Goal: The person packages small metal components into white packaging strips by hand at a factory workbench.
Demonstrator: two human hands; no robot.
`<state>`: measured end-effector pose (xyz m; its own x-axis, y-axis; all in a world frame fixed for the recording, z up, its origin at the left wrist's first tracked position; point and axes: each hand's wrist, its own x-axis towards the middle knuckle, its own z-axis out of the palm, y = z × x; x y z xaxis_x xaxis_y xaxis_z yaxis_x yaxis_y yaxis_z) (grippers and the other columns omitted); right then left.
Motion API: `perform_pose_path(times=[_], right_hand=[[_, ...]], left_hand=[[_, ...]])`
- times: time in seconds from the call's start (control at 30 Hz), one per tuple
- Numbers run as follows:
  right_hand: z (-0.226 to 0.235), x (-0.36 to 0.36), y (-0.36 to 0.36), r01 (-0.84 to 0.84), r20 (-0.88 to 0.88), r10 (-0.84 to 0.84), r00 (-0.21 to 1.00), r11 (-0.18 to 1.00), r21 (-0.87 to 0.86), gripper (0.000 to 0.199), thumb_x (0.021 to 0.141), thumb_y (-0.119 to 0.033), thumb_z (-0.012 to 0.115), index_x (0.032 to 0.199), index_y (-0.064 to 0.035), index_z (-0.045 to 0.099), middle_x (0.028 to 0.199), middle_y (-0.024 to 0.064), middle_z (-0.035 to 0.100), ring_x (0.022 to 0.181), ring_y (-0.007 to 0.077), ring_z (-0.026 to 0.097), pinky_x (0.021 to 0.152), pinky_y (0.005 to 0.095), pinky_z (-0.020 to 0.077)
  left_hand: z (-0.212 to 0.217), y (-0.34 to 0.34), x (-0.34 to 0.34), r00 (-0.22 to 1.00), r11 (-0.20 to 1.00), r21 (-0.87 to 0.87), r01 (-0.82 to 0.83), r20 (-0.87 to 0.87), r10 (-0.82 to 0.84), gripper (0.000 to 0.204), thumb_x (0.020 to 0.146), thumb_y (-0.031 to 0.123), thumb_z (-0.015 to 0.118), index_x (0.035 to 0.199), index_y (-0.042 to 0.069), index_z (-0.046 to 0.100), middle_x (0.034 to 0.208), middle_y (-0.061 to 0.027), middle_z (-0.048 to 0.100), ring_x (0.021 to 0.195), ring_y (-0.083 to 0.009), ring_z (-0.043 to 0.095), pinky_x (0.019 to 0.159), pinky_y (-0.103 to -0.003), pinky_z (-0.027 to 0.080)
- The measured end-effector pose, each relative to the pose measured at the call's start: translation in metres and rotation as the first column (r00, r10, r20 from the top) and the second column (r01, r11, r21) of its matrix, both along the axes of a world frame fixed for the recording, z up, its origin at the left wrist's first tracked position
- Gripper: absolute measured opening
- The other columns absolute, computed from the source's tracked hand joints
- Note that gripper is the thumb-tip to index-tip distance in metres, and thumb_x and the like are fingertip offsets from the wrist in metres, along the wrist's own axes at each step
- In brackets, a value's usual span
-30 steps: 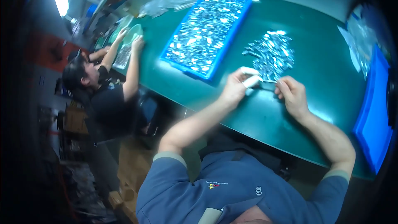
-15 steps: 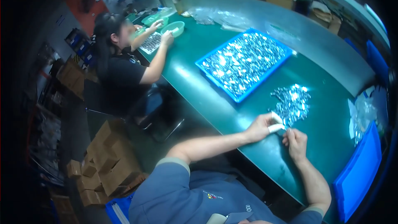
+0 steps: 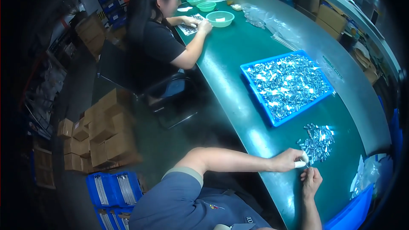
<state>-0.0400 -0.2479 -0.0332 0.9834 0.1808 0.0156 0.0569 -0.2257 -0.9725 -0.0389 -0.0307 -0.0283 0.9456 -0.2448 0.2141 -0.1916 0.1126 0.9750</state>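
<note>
At the near edge of a pile of small shiny metal pieces [image 3: 320, 141], my two hands meet. White finger covers sit on the thumb and a finger of my left hand [image 3: 289, 160], which is closed in a pinch. My right hand [image 3: 312, 180] is bare and closed too, its fingertips almost touching the left ones. Between the fingertips is a small metal piece [image 3: 307, 166], mostly hidden by the fingers. Beyond the pile, a blue tray [image 3: 272, 121] holds a great many similar pieces.
Along the green table [image 3: 226, 72], a co-worker [image 3: 157, 42] handles small parts on a white sheet beside green bowls [image 3: 220, 19]. Clear plastic bags [image 3: 255, 15] lie along the back panel. At right are a blue bin [image 3: 351, 211] and more plastic. Cardboard boxes [image 3: 104, 119] stand on the floor.
The whole view has shifted, with the table and tray now lower and further right. My hands stay together by the pile. The co-worker's hands have come down to the sheet.
</note>
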Motion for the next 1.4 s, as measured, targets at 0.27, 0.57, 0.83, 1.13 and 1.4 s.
perform_pose_path(times=[0.27, 0.57, 0.83, 1.13, 1.4], right_hand=[[-0.002, -0.003, -0.004, 0.049, 0.049, -0.045, 0.998, 0.996, -0.08, 0.029, 0.105, -0.029, 0.058, 0.091, -0.0046, 0.063, 0.068, -0.0001, 0.059, 0.055, 0.0049, 0.05, 0.051, 0.0188, 0.0373], [0.004, -0.006, 0.005, 0.047, 0.202, 0.013, 0.979, 0.955, -0.293, 0.046, 0.108, -0.03, 0.049, 0.071, -0.0036, 0.056, 0.06, 0.0025, 0.054, 0.049, 0.0077, 0.047, 0.046, 0.0239, 0.0346], [-0.007, -0.008, -0.005, 0.044, 0.327, 0.09, 0.941, 0.924, -0.381, 0.051, 0.107, -0.033, 0.049, 0.066, -0.0031, 0.052, 0.059, 0.0036, 0.049, 0.052, 0.0118, 0.047, 0.049, 0.0287, 0.0331], [0.001, -0.009, 0.006, 0.048, 0.325, 0.08, 0.942, 0.929, -0.368, 0.05, 0.108, -0.035, 0.047, 0.07, -0.0027, 0.054, 0.06, 0.0038, 0.05, 0.052, 0.011, 0.046, 0.048, 0.0284, 0.0326], [0.012, -0.012, 0.016, 0.082, 0.353, 0.047, 0.934, 0.937, -0.34, 0.039, 0.105, -0.024, 0.052, 0.074, -0.0004, 0.059, 0.063, 0.0069, 0.053, 0.053, 0.0155, 0.051, 0.05, 0.0303, 0.037]], left_hand=[[0.004, 0.012, 0.016, 0.976, 0.967, 0.152, 0.207, 0.03, -0.214, 0.022, 0.087, 0.018, 0.075, 0.096, -0.001, 0.068, 0.081, -0.015, 0.071, 0.076, -0.0255, 0.07, 0.069, -0.038, 0.054], [-0.007, 0.008, 0.016, 0.974, 0.97, 0.141, 0.197, 0.083, -0.21, 0.012, 0.088, 0.013, 0.07, 0.09, 0.002, 0.065, 0.081, -0.0137, 0.065, 0.079, -0.0327, 0.065, 0.07, -0.042, 0.048], [-0.013, 0.004, 0.013, 0.973, 0.98, 0.097, 0.173, 0.138, -0.186, 0.012, 0.088, 0.012, 0.067, 0.088, 0.001, 0.063, 0.083, -0.0169, 0.066, 0.085, -0.0387, 0.065, 0.073, -0.045, 0.048], [-0.006, 0.009, 0.014, 0.972, 0.972, 0.121, 0.203, 0.098, -0.215, 0.014, 0.09, 0.015, 0.067, 0.089, 0.001, 0.064, 0.083, -0.0159, 0.065, 0.081, -0.0357, 0.065, 0.071, -0.044, 0.048], [0.004, 0.013, 0.015, 0.975, 0.968, 0.155, 0.199, 0.071, -0.211, 0.014, 0.087, 0.013, 0.07, 0.09, 0.0, 0.067, 0.08, -0.0157, 0.065, 0.075, -0.033, 0.065, 0.067, -0.044, 0.047]])
